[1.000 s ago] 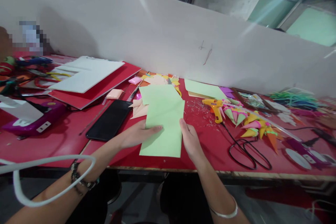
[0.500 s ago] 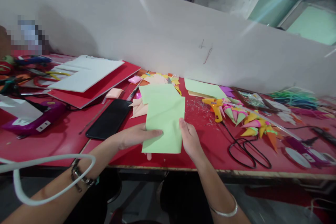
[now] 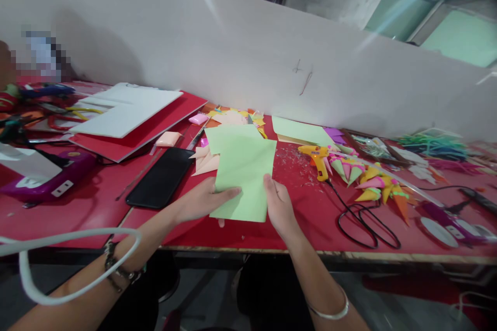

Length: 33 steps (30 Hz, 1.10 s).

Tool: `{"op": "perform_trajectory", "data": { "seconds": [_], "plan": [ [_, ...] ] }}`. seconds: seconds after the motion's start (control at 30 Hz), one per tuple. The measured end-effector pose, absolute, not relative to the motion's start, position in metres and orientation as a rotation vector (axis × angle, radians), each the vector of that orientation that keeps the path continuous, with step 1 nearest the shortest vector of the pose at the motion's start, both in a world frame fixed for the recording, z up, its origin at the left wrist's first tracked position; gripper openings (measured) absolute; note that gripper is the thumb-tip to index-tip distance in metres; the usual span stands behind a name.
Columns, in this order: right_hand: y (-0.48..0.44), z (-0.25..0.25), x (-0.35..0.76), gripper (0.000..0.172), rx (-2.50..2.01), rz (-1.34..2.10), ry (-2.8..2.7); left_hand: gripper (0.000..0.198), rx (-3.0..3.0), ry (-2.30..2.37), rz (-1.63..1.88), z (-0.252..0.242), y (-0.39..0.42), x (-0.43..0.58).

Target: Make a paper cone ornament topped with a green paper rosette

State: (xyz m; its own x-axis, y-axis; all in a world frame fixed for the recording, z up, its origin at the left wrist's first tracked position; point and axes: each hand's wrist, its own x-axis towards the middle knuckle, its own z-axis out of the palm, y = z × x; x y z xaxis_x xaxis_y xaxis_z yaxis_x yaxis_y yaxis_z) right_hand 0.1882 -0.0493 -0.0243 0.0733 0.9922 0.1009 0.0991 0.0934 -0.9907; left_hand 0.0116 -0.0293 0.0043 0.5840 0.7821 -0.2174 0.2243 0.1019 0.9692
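Between my two hands is a light green sheet of paper [image 3: 246, 176], held up over the front of the red table. My left hand [image 3: 205, 197] grips its lower left part, thumb lying on the front and fingers mostly hidden behind. At the right edge my right hand [image 3: 280, 201] pinches the sheet, its thumb pointing up. Another pale green paper piece [image 3: 213, 135] shows behind its upper left. Peach paper pieces [image 3: 204, 160] lie just beyond, partly covered by the sheet.
A black phone [image 3: 160, 178] lies left of my hands. On the right are a yellow glue gun [image 3: 319, 158] with a looped black cord and several colourful paper cones [image 3: 384, 183]. White and red boards [image 3: 135, 108] lie at the back left. A grey wall [image 3: 233, 51] stands behind.
The green sheet has tilted slightly; its upper right corner has shifted right and its bottom edge has risen a little. Both hands keep their hold.
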Motion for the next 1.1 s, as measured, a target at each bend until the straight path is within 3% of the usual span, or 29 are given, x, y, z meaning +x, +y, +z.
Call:
{"op": "perform_trajectory", "data": {
  "seconds": [0.17,0.33,0.43,0.53,0.67,0.77,0.9,1.1],
  "plan": [
    [-0.051,-0.020,0.196,0.043,-1.244,1.165,-1.463,0.047,1.663,1.034,0.686,0.008,-0.016,-0.004],
    [-0.058,-0.011,0.197,0.046,-1.119,1.319,-1.974,0.067,2.419,1.368,1.065,0.018,-0.015,-0.020],
    [-0.060,-0.009,0.191,0.041,-1.017,1.084,-2.233,0.044,2.866,1.114,0.845,0.023,-0.027,-0.014],
    [-0.060,-0.012,0.187,0.036,-0.955,0.883,-2.368,0.019,3.065,0.795,0.408,0.022,-0.044,0.002],
    [-0.057,-0.016,0.188,0.035,-0.966,0.783,-2.436,0.017,3.033,0.823,0.245,0.009,-0.054,0.016],
    [-0.055,-0.016,0.191,0.030,-1.007,0.912,-2.394,0.012,2.966,0.882,0.213,0.000,-0.052,0.015],
    [-0.054,-0.010,0.194,0.020,-1.098,1.075,-2.165,0.012,2.948,0.946,0.225,-0.007,-0.046,0.005],
    [-0.055,-0.009,0.184,0.020,-1.178,0.960,-1.995,0.020,2.984,1.084,0.289,-0.005,-0.041,-0.003]
  ]
}}
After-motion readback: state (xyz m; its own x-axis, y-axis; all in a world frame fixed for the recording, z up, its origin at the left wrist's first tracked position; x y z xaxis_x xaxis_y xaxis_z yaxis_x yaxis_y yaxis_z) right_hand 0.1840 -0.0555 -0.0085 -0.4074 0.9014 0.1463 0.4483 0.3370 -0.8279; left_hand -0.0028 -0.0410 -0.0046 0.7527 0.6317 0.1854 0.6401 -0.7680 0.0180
